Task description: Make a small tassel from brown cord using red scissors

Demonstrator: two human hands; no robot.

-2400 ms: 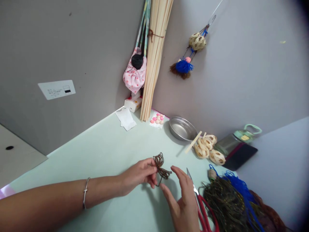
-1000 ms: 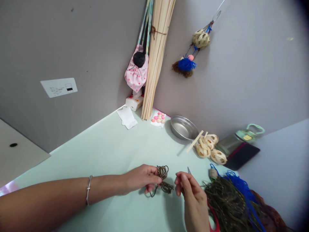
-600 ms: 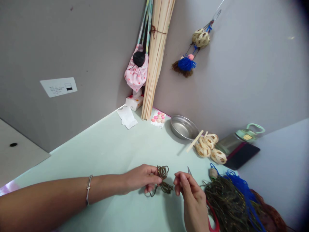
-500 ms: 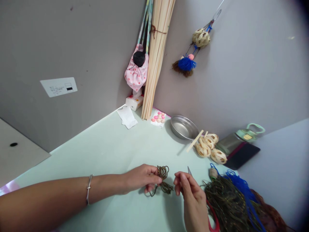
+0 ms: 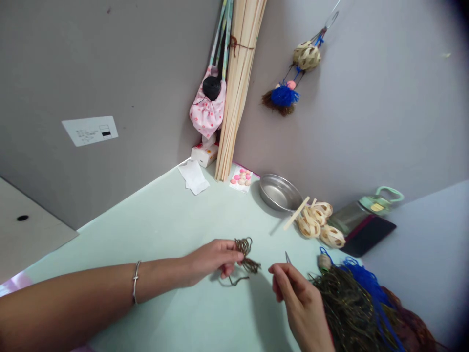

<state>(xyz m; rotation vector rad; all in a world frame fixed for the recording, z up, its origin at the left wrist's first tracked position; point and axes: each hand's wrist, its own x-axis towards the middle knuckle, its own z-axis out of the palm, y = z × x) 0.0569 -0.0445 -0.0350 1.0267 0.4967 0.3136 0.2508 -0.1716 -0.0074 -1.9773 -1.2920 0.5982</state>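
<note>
My left hand, with a bracelet on the wrist, pinches a looped bundle of dark brown cord between thumb and fingers. Loops stand above the pinch, more spread below it, and one loose end hangs under the fingers. My right hand is held to the right, apart from the bundle, thumb against curled fingers; anything in them is hidden. The pointed tip of scissors shows just beyond this hand, which covers most of them. A heap of dark brown cord with blue yarn lies to its right.
Behind my hands are woven bamboo balls, a metal bowl, a bottle and a dark phone-like slab. Bamboo strips lean in the corner beside a pink bag. A tasselled ornament hangs from a hook.
My left hand has risen slightly with the cord bundle, and its loose end now dangles further out. My right hand has shifted right, widening the gap and covering the scissors' red handle.
</note>
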